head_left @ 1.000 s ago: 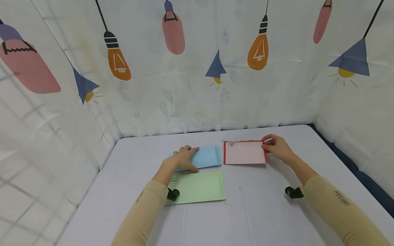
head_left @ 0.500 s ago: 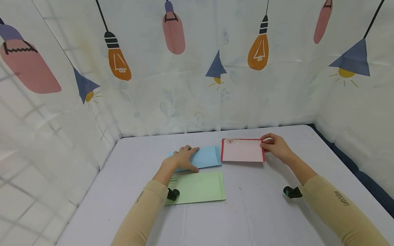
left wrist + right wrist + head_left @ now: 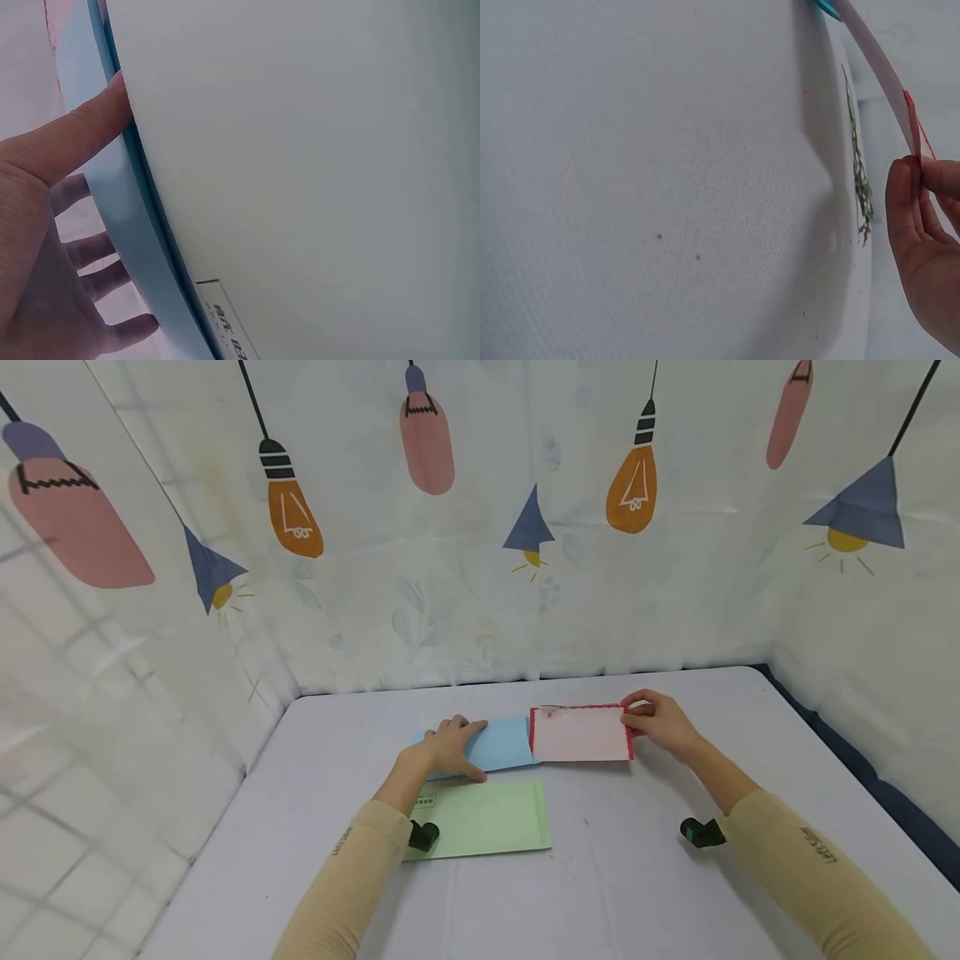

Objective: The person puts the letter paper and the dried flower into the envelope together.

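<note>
Moved the pink card [image 3: 583, 737] leftward since half a second ago, now overlapping, in the head view, the right end of the blue envelope [image 3: 504, 745]. Pinched at its right edge between thumb and fingertips of the right hand [image 3: 660, 724], raised off the tabletop [image 3: 630, 868]. Spread across the blue envelope with the left hand [image 3: 448, 748], thumb well apart from the fingers. Can see boxed print [image 3: 425, 800] on the green envelope [image 3: 483, 827], just nearer than the left hand, too blurred to read. Can make out dark lettering on the right sleeve [image 3: 802, 868], apparently starting "LES". Can see open room rightward and nearer from the right hand, out to the dark-trimmed right edge.
</note>
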Available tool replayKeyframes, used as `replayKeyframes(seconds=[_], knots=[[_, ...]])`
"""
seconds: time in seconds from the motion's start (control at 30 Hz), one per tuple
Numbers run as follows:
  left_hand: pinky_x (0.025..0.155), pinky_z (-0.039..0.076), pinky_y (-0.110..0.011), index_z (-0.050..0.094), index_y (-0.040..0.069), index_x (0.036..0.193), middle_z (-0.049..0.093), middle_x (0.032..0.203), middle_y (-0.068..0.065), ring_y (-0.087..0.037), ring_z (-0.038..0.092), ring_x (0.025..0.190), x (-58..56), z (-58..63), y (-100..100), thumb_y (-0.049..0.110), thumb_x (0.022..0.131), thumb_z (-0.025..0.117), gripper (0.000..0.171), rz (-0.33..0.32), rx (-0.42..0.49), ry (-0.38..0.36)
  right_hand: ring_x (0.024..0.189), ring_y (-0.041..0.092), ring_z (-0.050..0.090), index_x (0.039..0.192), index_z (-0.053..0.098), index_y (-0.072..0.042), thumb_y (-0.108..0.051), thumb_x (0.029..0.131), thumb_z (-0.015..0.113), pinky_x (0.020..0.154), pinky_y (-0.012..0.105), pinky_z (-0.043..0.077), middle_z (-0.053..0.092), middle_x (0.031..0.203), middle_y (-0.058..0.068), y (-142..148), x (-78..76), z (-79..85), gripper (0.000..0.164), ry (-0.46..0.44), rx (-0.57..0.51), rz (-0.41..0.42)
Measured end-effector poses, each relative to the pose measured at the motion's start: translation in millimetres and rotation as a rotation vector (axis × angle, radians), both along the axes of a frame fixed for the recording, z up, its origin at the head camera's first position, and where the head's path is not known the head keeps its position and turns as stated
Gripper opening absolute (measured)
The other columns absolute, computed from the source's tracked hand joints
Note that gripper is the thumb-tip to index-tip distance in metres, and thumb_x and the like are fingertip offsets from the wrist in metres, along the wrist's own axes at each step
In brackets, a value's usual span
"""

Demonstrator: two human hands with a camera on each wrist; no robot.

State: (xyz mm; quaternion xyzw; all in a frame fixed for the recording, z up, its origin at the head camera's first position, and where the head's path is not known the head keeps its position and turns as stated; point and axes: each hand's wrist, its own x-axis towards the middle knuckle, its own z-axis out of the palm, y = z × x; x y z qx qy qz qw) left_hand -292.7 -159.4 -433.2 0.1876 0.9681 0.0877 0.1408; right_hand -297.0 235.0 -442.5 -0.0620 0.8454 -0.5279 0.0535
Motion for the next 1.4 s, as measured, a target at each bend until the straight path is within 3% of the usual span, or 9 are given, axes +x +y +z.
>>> replayKeyframes(seconds=[0.93, 1.23, 1.4], knots=[[0.099, 0.028, -0.058, 0.026, 0.024, 0.153, 0.032, 0.145, -0.012, -0.032, 0.031, 0.132, -0.6, -1.5, -1.7, 0.056, 0.073, 0.077, 0.101, -0.015, 0.003, 0.021, 0.078, 0.023, 0.066, 0.119, 0.057, -0.002, -0.01, 0.093, 0.064, 0.075, 0.034, 0.055, 0.06, 0.101, 0.017, -12.4, -12.5, -1.8, 0.029, 0.035, 0.108, 0.033], [0.099, 0.029, -0.057, 0.027, 0.025, 0.153, 0.032, 0.145, -0.011, -0.031, 0.031, 0.131, -1.7, -2.6, -1.8, 0.057, 0.072, 0.077, 0.101, -0.01, 0.004, 0.017, 0.081, 0.021, 0.068, 0.122, 0.05, -0.001, -0.016, 0.091, 0.067, 0.081, 0.04, 0.053, 0.062, 0.109, 0.02, -23.1, -15.9, -1.2, 0.038, 0.008, 0.118, -0.006], [0.099, 0.028, -0.058, 0.027, 0.024, 0.153, 0.032, 0.146, -0.012, -0.032, 0.03, 0.132, -1.3, -2.7, -1.6, 0.056, 0.072, 0.078, 0.101, -0.007, 0.013, 0.012, 0.082, 0.022, 0.068, 0.118, 0.052, 0.002, -0.016, 0.091, 0.067, 0.079, 0.04, 0.053, 0.063, 0.109, 0.02, -26.6, -16.3, -5.5, 0.035, 0.01, 0.112, -0.017]])
